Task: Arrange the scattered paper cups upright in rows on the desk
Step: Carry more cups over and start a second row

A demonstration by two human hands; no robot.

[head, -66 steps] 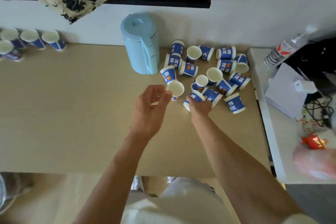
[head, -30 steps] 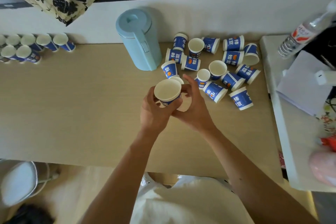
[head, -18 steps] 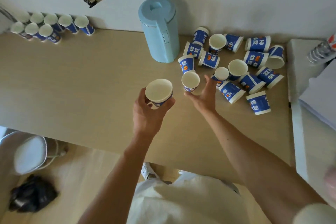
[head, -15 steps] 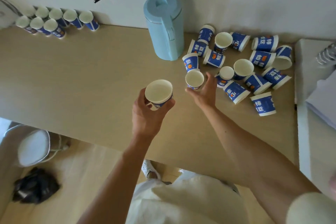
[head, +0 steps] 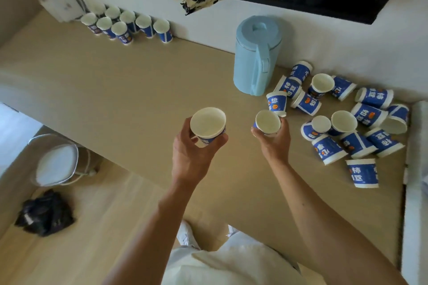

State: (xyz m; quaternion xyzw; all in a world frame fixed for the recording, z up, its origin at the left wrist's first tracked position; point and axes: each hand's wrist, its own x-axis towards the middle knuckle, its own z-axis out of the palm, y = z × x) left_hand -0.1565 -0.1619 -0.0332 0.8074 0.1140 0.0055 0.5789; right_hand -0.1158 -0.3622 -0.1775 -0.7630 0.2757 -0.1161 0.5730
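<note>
My left hand [head: 191, 152] grips a blue-and-white paper cup [head: 208, 124], held upright above the middle of the beige desk [head: 129, 99]. My right hand [head: 273, 140] holds a second upright paper cup [head: 267, 121] just left of the scattered pile. That pile of cups [head: 342, 118] covers the desk's right side, most lying on their sides, a few upright. At the far left corner by the wall stand several upright cups in two rows [head: 125, 24].
A light blue kettle [head: 256, 55] stands by the wall between the rows and the pile. A white side table [head: 416, 169] abuts the desk's right edge. Below left are a white stool [head: 56, 161] and a black bag [head: 44, 214] on the floor.
My left hand took a cup handed over from my right. My right hand then reached for and picked up a second cup from the pile's edge. The view swung left.
</note>
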